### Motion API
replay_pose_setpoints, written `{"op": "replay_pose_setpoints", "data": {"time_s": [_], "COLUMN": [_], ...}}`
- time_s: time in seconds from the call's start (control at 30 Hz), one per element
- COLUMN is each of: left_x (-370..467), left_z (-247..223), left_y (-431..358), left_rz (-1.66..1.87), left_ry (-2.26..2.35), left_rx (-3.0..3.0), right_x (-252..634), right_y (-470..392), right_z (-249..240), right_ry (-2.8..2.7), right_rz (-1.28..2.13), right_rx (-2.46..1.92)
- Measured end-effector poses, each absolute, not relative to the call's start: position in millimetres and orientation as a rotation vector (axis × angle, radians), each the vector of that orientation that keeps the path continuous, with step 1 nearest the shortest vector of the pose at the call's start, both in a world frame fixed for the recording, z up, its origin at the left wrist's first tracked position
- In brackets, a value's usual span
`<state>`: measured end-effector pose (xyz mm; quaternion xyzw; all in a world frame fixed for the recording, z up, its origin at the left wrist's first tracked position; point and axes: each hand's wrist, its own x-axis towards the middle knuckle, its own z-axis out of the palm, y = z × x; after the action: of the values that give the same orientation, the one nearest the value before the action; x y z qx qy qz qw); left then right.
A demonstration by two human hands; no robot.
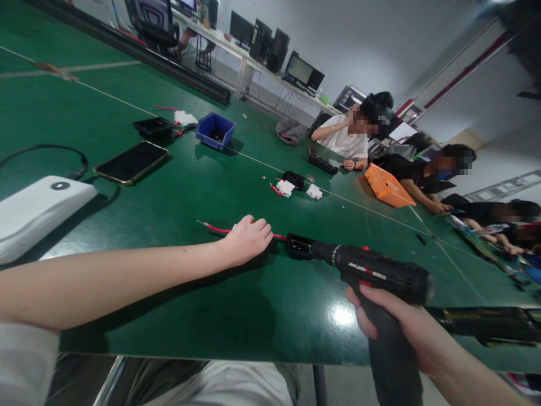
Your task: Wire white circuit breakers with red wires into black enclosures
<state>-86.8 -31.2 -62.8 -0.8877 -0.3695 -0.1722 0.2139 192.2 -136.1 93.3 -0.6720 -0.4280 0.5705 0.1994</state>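
Observation:
My right hand [395, 316] is wrapped around the grip of a black cordless drill [376, 270], its thumb near a red switch. The drill lies nearly level, and its front end meets a small open black plastic housing [299, 246] on the table. My left hand [248, 239] is closed over a red wire [217, 229], which emerges on both sides of the fingers. One end of the wire is bare metal; the other runs to the housing. A bit of something white shows at the hand's edge, mostly hidden by it.
Beyond my hands lie white connector pieces [285, 188] and a black part [293, 180]. A blue bin [215, 131], a phone [132, 162] and a white device [42, 214] with a cable stand left. An orange basket [387, 185] is near people seated across the green table [190, 192].

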Motion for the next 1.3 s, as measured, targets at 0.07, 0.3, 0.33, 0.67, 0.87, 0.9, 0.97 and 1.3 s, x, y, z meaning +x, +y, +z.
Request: {"op": "replay_pose_setpoints", "data": {"time_s": [0.07,0.3,0.33,0.67,0.87,0.9,0.97,1.3], "left_x": [-86.7,-86.6,-86.6,-86.7,-86.7,-86.7,-86.5,-86.8], "left_z": [-62.2,-62.0,-62.3,-62.8,-62.1,-61.9,-61.5,-61.8], "left_y": [-31.3,-31.7,-31.7,-31.4,-31.7,-31.9,-32.1,-31.3], "left_rz": [-0.473,-0.471,-0.475,-0.477,-0.47,-0.469,-0.465,-0.461], "left_ry": [-1.024,-1.026,-1.025,-1.042,-1.037,-1.037,-1.035,-1.024], "left_rx": [-2.464,-2.462,-2.46,-2.492,-2.488,-2.485,-2.477,-2.469], "right_x": [192.6,189.8,189.9,190.9,190.0,190.2,190.8,193.6], "right_y": [-136.2,-137.0,-136.6,-135.1,-135.9,-136.0,-136.2,-133.7], "right_z": [93.0,95.0,95.0,93.3,93.5,93.4,93.3,90.5], "right_ry": [-1.185,-1.181,-1.172,-1.16,-1.159,-1.154,-1.142,-1.122], "right_rz": [1.608,1.6,1.607,1.609,1.601,1.602,1.611,1.643], "right_rx": [-1.872,-1.869,-1.87,-1.889,-1.894,-1.894,-1.888,-1.868]}}
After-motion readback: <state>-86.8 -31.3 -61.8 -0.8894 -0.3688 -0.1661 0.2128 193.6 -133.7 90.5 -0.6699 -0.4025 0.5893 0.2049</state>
